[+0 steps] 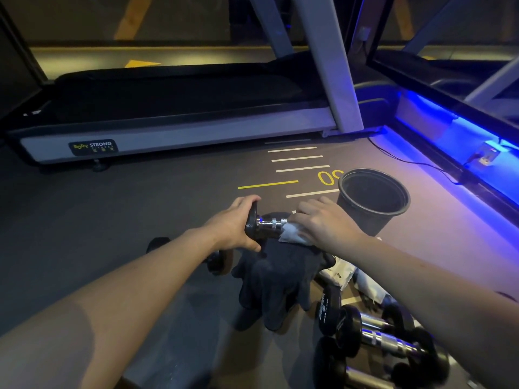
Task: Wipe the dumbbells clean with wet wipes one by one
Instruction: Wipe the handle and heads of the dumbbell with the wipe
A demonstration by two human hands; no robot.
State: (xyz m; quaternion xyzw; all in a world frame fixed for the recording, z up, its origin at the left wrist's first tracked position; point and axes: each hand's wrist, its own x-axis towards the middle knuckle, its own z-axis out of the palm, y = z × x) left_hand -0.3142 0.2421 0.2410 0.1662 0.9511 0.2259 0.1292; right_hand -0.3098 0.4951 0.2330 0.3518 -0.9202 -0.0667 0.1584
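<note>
1. The left hand (234, 226) grips the black end of the dumbbell (265, 224) and holds it level above the floor.
2. The right hand (323, 223) pinches the wet wipe (292, 234) around the chrome handle.
3. It is best to turn the dumbbell slowly while the wipe slides along, so every side is reached.
4. The other dumbbells (379, 338) lie on the floor, near the right forearm.

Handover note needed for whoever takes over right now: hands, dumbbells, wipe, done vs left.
Left hand grips one end of the held dumbbell.
Right hand presses a wet wipe round its chrome handle, above the dark cloth.
Bin stands just beyond the right hand.
More dumbbells lie on the floor lower right, another under the left wrist.
Done: wiping underway on this one. Left: which floor ones are clean cannot be told.
</note>
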